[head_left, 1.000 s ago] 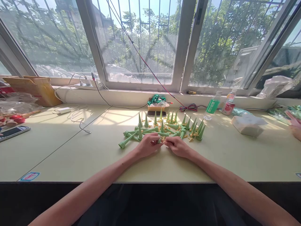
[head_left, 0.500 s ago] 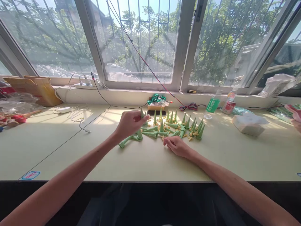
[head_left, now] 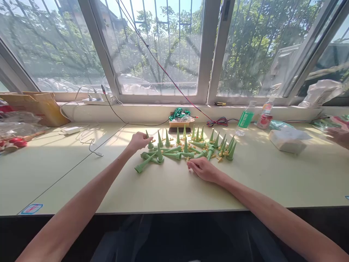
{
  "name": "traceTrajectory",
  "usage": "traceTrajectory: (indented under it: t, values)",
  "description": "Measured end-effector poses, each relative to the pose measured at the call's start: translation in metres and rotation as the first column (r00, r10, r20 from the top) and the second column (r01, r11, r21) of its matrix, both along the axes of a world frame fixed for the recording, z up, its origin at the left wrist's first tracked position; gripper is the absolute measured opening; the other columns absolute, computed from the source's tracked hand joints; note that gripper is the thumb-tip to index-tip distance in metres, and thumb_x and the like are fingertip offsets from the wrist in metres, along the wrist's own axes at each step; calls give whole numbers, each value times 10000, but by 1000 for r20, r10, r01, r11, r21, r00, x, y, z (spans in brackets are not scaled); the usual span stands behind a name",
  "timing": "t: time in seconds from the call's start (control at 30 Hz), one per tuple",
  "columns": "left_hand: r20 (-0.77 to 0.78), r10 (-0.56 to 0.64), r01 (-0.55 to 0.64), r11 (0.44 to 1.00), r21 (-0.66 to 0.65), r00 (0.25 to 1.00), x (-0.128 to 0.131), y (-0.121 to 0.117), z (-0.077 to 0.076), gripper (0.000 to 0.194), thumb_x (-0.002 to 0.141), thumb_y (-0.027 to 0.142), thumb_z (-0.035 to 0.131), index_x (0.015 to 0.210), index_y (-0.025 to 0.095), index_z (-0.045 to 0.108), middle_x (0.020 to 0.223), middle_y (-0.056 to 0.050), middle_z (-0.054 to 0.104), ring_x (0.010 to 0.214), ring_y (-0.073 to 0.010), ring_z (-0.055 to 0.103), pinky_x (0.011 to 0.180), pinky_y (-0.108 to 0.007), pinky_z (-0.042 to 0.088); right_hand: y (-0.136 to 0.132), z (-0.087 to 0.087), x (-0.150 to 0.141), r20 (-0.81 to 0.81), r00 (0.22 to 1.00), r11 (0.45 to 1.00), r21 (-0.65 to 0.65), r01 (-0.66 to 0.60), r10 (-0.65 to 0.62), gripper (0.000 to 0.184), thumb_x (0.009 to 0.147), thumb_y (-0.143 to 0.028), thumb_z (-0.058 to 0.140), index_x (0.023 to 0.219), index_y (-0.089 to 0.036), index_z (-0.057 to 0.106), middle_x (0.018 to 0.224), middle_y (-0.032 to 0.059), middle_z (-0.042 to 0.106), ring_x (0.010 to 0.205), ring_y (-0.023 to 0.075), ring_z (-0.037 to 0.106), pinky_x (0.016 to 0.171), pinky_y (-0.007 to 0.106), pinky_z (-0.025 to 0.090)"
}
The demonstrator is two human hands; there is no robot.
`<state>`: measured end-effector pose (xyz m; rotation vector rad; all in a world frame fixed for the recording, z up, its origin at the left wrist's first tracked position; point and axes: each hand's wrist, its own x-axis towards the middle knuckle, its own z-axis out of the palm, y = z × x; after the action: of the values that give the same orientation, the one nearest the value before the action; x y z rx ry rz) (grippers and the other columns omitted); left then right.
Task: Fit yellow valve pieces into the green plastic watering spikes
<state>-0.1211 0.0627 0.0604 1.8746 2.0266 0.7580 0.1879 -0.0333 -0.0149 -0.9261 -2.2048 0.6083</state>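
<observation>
My left hand (head_left: 139, 142) is closed at the upper part of an upright green watering spike (head_left: 149, 146), at the left end of the group. A bit of yellow shows beside its fingertips. My right hand (head_left: 204, 169) rests on the table's near side, its fingers pinched on a small yellow valve (head_left: 188, 159). Between the hands several green spikes stand point up, such as one standing spike (head_left: 159, 156). Others lie flat, including a lying spike (head_left: 144, 163) at the near left. Small yellow valves (head_left: 219, 159) are scattered among them.
Behind the spikes lie a dark phone (head_left: 180, 130) and a small box with green straps (head_left: 179, 115). To the right stand a water bottle (head_left: 245, 119), a can (head_left: 264, 120) and a tissue pack (head_left: 288, 141). Another person's hand (head_left: 338, 136) is at the far right.
My left hand has moved left, from the middle of the group to the spike at its left end. Two upright spikes now show where it was. My right hand stays in place.
</observation>
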Motion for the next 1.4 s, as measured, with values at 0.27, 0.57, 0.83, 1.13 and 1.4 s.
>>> traceTrajectory:
  t: [0.27, 0.57, 0.83, 1.13, 1.4]
  values:
    - [-59, -130, 133, 990, 49, 990, 1, 7, -20, 388, 691, 569, 669, 657, 185, 705, 732, -73, 699, 651, -209, 614, 546, -279, 430, 0, 1, 0, 7, 1000, 1000, 2, -12, 12, 456, 1010, -405, 367, 679, -162, 566, 563, -22, 474, 534, 109, 412, 563, 241, 318]
    - [-131, -156, 155, 988, -22, 979, -5, 10, -12, 295, 699, 489, 678, 682, 198, 723, 807, -83, 709, 751, -241, 636, 581, -284, 453, 0, 1, 0, 20, 1000, 1000, -9, -10, 10, 453, 1009, -420, 365, 677, -170, 544, 556, -31, 445, 543, 110, 416, 574, 242, 324]
    - [-48, -305, 302, 951, -62, 951, -6, 19, -14, 370, 639, 553, 720, 740, 196, 731, 865, -88, 711, 813, -253, 643, 637, -294, 471, -2, 3, 0, 25, 1000, 1000, -26, -10, 11, 437, 1008, -405, 365, 675, -174, 530, 539, -36, 431, 533, 111, 408, 568, 243, 320]
    - [10, -357, 357, 931, -73, 934, 5, 18, -17, 404, 616, 573, 726, 737, 191, 672, 834, -68, 691, 813, -240, 637, 667, -294, 487, -1, 1, 0, 26, 1000, 1000, -19, -13, 13, 432, 1006, -403, 365, 662, -178, 499, 564, -32, 433, 549, 109, 390, 577, 243, 320]
    - [228, -348, 380, 918, -115, 909, 3, 10, -18, 561, 597, 481, 799, 1022, 184, 586, 929, -87, 702, 881, -258, 657, 647, -309, 516, -1, 3, -1, 15, 1000, 1000, -11, -19, 19, 416, 999, -391, 375, 642, -186, 432, 567, -36, 398, 550, 106, 352, 561, 239, 285]
